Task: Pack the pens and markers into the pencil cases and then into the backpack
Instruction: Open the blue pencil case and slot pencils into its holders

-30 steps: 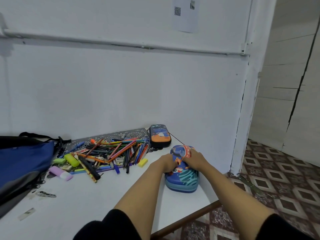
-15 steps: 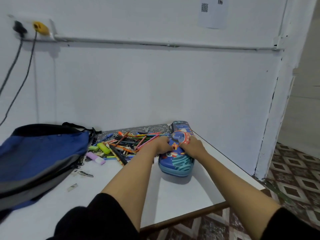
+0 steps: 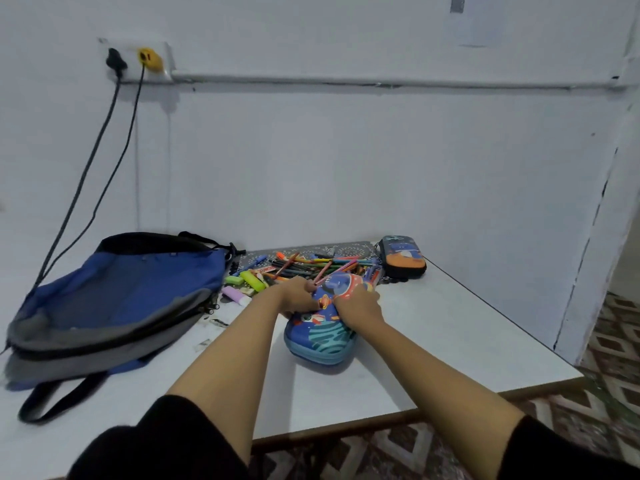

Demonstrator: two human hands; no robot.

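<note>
fingers [image 3: 307,289] of the left hand [image 3: 296,298] curl against the far-left rim of the blue pencil case [image 3: 320,339]; the right hand [image 3: 357,306] curls over its lid. both grip it. the case lies shut on the white bench [image 3: 450,327], contents hidden. at 12 o'clock from it lies a loose pile of pens and markers [image 3: 311,265] on a patterned mat [image 3: 349,249]. at 1 o'clock is a dark-and-orange pencil case [image 3: 403,256], also shut. at 9 o'clock the blue backpack [image 3: 114,292] lies flat, interior unseen.
</note>
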